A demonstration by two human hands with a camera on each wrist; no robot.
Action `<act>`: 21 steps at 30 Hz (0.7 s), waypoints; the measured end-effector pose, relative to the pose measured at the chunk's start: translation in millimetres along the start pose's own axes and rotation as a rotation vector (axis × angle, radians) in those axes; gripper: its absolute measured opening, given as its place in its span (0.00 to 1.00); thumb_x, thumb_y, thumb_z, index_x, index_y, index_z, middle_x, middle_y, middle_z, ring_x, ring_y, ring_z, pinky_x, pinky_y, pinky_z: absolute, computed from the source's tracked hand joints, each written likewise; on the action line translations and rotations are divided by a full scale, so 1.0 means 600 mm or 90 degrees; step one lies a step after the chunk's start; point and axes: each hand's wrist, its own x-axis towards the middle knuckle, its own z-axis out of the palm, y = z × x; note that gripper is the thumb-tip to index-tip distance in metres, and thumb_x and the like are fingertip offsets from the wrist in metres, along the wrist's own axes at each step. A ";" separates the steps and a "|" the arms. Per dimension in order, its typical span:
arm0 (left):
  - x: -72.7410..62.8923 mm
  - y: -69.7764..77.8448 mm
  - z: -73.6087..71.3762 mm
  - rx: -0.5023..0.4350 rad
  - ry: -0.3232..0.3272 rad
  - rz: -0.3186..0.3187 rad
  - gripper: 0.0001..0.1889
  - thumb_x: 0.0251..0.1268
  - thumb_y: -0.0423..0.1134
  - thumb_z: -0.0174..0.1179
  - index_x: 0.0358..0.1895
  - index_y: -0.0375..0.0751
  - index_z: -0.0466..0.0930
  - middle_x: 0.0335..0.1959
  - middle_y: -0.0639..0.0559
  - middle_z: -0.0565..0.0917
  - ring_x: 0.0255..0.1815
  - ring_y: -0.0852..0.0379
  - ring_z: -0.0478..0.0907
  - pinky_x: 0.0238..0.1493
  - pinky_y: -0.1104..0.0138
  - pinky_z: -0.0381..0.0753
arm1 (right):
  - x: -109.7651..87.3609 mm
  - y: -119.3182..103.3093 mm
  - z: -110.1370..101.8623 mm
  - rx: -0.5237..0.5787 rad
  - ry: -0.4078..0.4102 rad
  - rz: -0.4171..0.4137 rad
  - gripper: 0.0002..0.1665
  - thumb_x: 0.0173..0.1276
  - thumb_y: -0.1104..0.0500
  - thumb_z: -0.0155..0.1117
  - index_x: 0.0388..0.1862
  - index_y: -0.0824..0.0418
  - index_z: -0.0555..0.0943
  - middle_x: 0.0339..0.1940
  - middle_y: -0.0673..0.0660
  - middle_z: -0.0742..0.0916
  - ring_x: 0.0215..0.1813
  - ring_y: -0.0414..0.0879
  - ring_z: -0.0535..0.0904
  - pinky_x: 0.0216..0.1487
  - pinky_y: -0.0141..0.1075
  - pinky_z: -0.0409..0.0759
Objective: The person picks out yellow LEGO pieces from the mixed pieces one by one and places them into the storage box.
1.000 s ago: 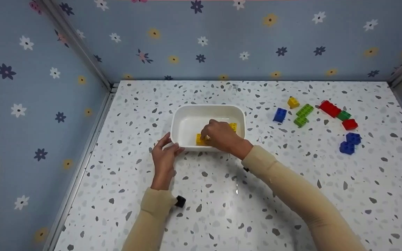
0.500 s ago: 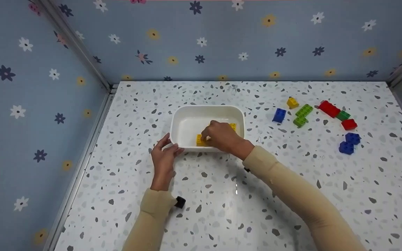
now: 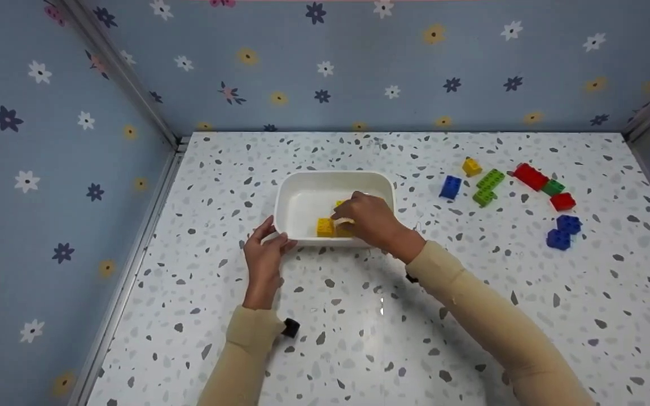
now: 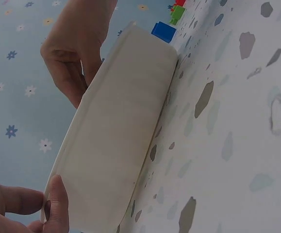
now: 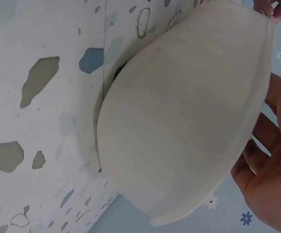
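A white tub [image 3: 305, 206] stands on the speckled table, with yellow bricks inside near its front wall. My left hand [image 3: 264, 256] grips its front left corner; in the left wrist view the thumb [image 4: 58, 204] presses the outer wall and a finger lies at the rim. My right hand [image 3: 371, 219] reaches over the front rim, fingers bent down among the bricks. One yellow brick [image 3: 325, 227] shows left of the fingertips, another partly under the hand. In the right wrist view the tub wall hides the fingertips, so I cannot tell whether they hold a brick.
Loose bricks lie right of the tub: a blue brick [image 3: 450, 187], a yellow brick [image 3: 471, 166], green bricks [image 3: 490, 180], red bricks [image 3: 530, 177] and blue bricks [image 3: 558, 239]. A flowered wall [image 3: 359, 62] rises behind the table, another on the left.
My right hand has shifted slightly right inside the tub, uncovering more of the yellow bricks. My left hand and the tub stay in place.
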 end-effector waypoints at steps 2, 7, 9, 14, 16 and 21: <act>0.001 0.000 0.000 0.003 0.000 0.001 0.31 0.73 0.21 0.58 0.77 0.36 0.71 0.66 0.37 0.72 0.54 0.48 0.83 0.53 0.68 0.92 | -0.005 0.004 -0.006 0.002 0.016 0.008 0.13 0.66 0.63 0.79 0.50 0.59 0.93 0.51 0.55 0.93 0.51 0.54 0.85 0.51 0.46 0.90; 0.000 0.001 0.001 0.006 0.001 0.002 0.31 0.73 0.21 0.57 0.78 0.36 0.70 0.66 0.36 0.72 0.55 0.46 0.82 0.53 0.68 0.92 | -0.019 0.018 -0.020 0.006 0.057 0.025 0.14 0.66 0.64 0.79 0.50 0.59 0.93 0.52 0.57 0.93 0.51 0.55 0.85 0.50 0.45 0.91; -0.001 0.001 0.002 0.007 -0.001 0.007 0.30 0.73 0.21 0.57 0.77 0.35 0.71 0.66 0.36 0.72 0.55 0.45 0.82 0.53 0.68 0.92 | -0.026 0.024 -0.027 0.011 0.069 0.030 0.13 0.66 0.64 0.78 0.51 0.60 0.93 0.52 0.58 0.93 0.52 0.55 0.85 0.51 0.46 0.91; 0.000 -0.001 0.000 0.005 -0.008 0.022 0.30 0.73 0.20 0.57 0.77 0.33 0.71 0.65 0.35 0.72 0.54 0.45 0.83 0.51 0.68 0.92 | -0.041 0.037 -0.043 0.027 0.087 0.049 0.13 0.68 0.64 0.77 0.52 0.60 0.93 0.53 0.58 0.92 0.54 0.55 0.85 0.54 0.48 0.91; 0.000 -0.002 0.000 0.002 -0.008 0.021 0.30 0.73 0.20 0.57 0.77 0.33 0.71 0.65 0.35 0.72 0.54 0.45 0.83 0.51 0.68 0.92 | -0.046 0.042 -0.047 0.031 0.095 0.057 0.13 0.69 0.64 0.76 0.52 0.60 0.93 0.53 0.58 0.92 0.55 0.55 0.85 0.54 0.49 0.91; -0.001 -0.002 0.000 0.001 -0.004 0.015 0.30 0.73 0.20 0.57 0.77 0.34 0.71 0.65 0.35 0.72 0.56 0.45 0.82 0.52 0.68 0.92 | -0.059 0.053 -0.051 0.045 0.111 0.071 0.13 0.69 0.65 0.76 0.52 0.60 0.93 0.54 0.58 0.92 0.55 0.55 0.85 0.56 0.50 0.90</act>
